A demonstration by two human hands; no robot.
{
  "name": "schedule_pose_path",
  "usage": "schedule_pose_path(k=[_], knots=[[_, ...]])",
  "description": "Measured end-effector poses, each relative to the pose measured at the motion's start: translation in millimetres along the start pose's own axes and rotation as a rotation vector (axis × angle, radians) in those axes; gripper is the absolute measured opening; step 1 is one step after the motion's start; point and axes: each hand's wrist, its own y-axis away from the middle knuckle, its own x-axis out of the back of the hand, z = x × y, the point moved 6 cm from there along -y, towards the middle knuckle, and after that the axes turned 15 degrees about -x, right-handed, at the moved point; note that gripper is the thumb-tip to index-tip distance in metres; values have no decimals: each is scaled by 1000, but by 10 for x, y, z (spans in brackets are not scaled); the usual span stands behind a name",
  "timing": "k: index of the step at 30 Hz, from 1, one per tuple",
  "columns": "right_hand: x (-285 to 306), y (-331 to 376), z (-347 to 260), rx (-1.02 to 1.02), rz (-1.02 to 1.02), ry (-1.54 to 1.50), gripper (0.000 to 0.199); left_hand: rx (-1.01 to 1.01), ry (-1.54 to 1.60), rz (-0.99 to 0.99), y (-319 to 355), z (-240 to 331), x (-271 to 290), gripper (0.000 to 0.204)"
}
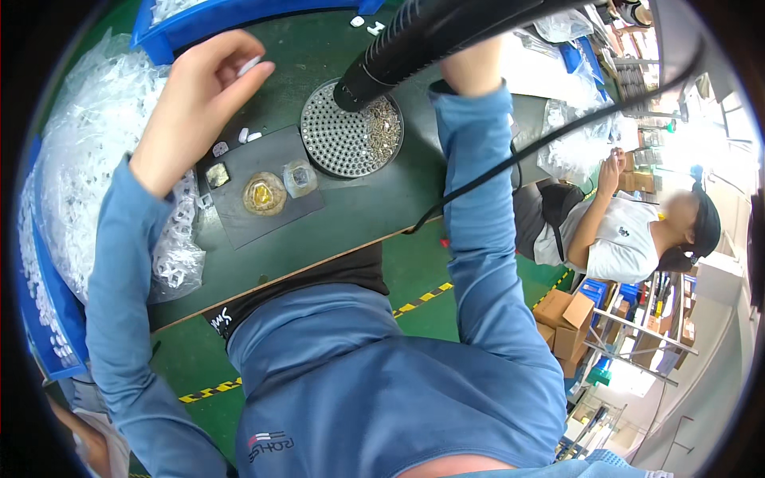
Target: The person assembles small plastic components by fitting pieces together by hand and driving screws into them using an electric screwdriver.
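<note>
My left hand (199,92) is raised over the left part of the green table, its thumb and fingers pinching a small white plastic piece (249,65). Across the table, my right hand (476,68) is partly covered by a thick black ribbed tube (398,48), and its fingers are hidden. The tube's lower end overlaps a round perforated metal tray (331,131). Many small metal parts (382,131) lie heaped on the tray's right side. Left of it, a dark mat (271,227) bears a round yellowish container (264,193) and a clear cup (300,178).
Clear plastic bags of white parts (103,159) fill the left side, near blue bins (171,32). A black cable (550,143) passes over my right forearm. Small white pieces (249,135) lie by the mat. Another person (613,231) is at the right, beside cardboard boxes (566,319).
</note>
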Motion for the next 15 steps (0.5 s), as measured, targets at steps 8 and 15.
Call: schedule_pose_path(k=[8,15], knots=[[-344,-274,1079,32,13,428,36,150,397,375,384,-109,128,21],[-368,-293,1216,-121,-39,392,36,197,478,371,450,-189,110,20]])
